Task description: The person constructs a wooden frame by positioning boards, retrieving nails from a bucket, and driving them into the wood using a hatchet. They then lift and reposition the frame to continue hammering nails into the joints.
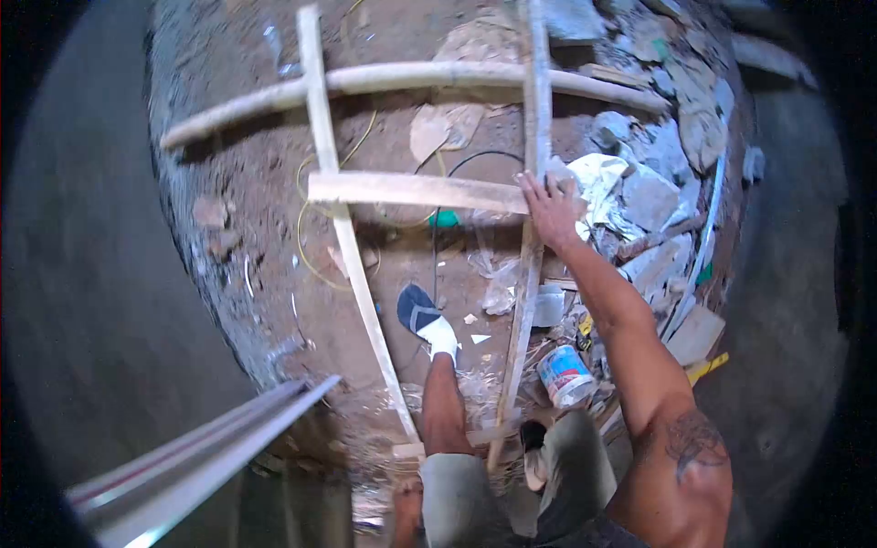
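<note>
Metal gleams at the far left, where a long channel [210, 447] slants in from the lower corner, its tip apart from the left rail [363, 283]. That rail lies over a curved pole [420, 75], which runs across beneath the frame. A short crosspiece [420, 190] sits on top of the left rail, its end jutting slightly past it, and spans rightward nearer the person than the pole. Holding it well, I judge, calls for even downward pressure at the joint, the crosspiece kept square to the rails, and a check that its far end does not lift or swivel when the near one is pressed. Between the rails, a leg [446, 402] ends in white cloth and a dark shoe [417, 309]; good footing there, clear of the wood, should help.

At the right rail [524, 310], the right hand [554, 212] covers the crosspiece's end, back upward, fingers extended and a little spread over the wood; what the thumb does underneath is hidden. The arm reaches forward and inward from the shoulder at lower right, elbow only slightly bent. White sheeting [598, 183] lies just beside the hand, and a printed tub [565, 374] lies below the forearm. The left hand is out of sight, so I cannot tell its state.
</note>
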`<state>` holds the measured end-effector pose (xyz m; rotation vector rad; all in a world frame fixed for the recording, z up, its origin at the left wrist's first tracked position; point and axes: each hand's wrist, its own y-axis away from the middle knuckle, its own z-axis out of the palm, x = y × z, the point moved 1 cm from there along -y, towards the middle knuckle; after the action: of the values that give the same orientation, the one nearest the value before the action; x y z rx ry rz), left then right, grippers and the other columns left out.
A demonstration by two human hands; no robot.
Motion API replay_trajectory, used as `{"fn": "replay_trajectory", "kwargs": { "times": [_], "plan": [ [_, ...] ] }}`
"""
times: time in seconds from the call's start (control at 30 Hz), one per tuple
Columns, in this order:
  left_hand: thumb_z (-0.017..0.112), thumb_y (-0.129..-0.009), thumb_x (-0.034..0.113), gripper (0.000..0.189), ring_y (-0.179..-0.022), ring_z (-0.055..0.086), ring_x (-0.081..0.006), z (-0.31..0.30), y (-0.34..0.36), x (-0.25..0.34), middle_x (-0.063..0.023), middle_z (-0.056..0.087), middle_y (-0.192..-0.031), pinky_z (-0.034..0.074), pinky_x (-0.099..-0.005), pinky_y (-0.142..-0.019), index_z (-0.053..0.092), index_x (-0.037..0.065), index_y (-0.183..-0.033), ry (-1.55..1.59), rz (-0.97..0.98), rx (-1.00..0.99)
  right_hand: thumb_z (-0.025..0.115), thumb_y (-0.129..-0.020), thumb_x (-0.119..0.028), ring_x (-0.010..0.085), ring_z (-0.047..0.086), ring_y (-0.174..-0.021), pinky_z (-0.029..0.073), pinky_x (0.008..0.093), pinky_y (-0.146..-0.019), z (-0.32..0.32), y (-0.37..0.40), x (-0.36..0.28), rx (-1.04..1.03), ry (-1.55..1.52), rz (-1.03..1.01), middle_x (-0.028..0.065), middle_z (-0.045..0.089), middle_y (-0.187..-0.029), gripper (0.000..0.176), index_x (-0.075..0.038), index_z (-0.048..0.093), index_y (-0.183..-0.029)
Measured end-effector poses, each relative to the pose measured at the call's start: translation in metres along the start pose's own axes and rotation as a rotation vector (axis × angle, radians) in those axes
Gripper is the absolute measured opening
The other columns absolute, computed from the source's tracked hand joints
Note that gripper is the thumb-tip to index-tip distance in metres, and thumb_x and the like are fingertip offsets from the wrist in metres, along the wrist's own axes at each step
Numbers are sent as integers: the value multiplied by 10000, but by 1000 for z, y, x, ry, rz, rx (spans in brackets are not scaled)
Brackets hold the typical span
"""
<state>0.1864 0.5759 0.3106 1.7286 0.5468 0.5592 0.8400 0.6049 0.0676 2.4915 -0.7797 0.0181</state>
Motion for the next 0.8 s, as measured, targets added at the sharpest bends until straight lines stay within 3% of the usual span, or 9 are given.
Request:
{"fn": "replay_trajectory", "kwargs": {
  "times": [0.1, 0.2, 0.27, 0.33, 0.37, 0.43, 0.6, 0.67, 0.8],
  "plan": [
    [608, -860, 37, 23, -723, 569, -82, -21, 8, 60, 7, 615, -775, 467, -244, -657, 621, 41, -841, 95, -42, -53, 424, -936, -154, 399, 231, -1402, 85, 721, -1070, -22, -6, 6, 24, -37, 107, 59, 281, -1528, 590, -289, 265, -1488],
    [633, -832, 26, 18, -701, 549, -67, -36, -5, 180, 14, 606, -761, 455, -242, -634, 621, 35, -824, -196, 130, -70, 425, -922, -123, 407, 251, -1380, 143, 734, -1044, -50, -6, -3, 71, -281, 263, 112, 301, -1486, 556, -248, 335, -1456],
    [603, -826, 5, 49, -675, 529, -62, -40, 4, 266, 22, 596, -742, 434, -232, -609, 622, 36, -792, 2, 177, 147, 448, -906, -122, 421, 283, -1349, 189, 732, -1030, -74, 13, -8, -109, -533, 396, 151, 296, -1470, 527, -194, 379, -1423],
    [537, -832, -8, 117, -629, 514, -74, -64, 13, 332, 7, 586, -701, 422, -234, -588, 621, 32, -761, 13, 212, 192, 471, -887, -137, 415, 291, -1345, 213, 711, -1038, -108, 29, -15, -304, -607, 533, 178, 320, -1440, 486, -118, 420, -1370],
    [521, -830, -10, 133, -613, 512, -81, -65, 20, 377, 0, 577, -682, 419, -235, -581, 620, 29, -750, 41, 217, 257, 627, -781, -115, 417, 324, -1310, 254, 640, -1061, -102, 36, -21, -277, -849, 625, 165, 371, -1392, 571, -86, 429, -1316],
    [500, -861, 0, 137, -588, 502, -95, -75, 31, 453, -35, 587, -729, 418, -226, -564, 608, 15, -778, -56, 440, 326, 630, -787, -135, 421, 323, -1313, 324, 569, -1042, -110, 32, -30, -365, -931, 717, 189, 398, -1382, 493, -79, 492, -1257],
    [475, -933, 73, 163, -761, 569, -132, -72, 25, 609, -46, 601, -807, 481, -284, -668, 588, -4, -844, -522, 633, 133, 624, -815, -201, 366, 627, -980, 490, 438, -876, -164, 46, -7, -215, -1369, 915, 208, 646, -1022, 335, -45, 581, -1108],
    [486, -919, 62, 147, -765, 569, -141, -78, 24, 656, -52, 606, -820, 484, -301, -665, 589, -22, -857, -662, 669, -48, 622, -820, -201, 337, 631, -995, 497, 428, -866, -186, 57, 12, -205, -1551, 1006, 199, 654, -1017, 309, -37, 592, -1080],
    [503, -894, 54, 130, -758, 569, -150, -50, 46, 772, -57, 608, -823, 485, -311, -663, 592, -38, -872, -740, 518, -62, 639, -821, -214, 306, 662, -903, 522, 411, -807, -185, 82, 36, -198, -1668, 1354, 170, 679, -952, 293, -47, 613, -1060]
  ]
}}
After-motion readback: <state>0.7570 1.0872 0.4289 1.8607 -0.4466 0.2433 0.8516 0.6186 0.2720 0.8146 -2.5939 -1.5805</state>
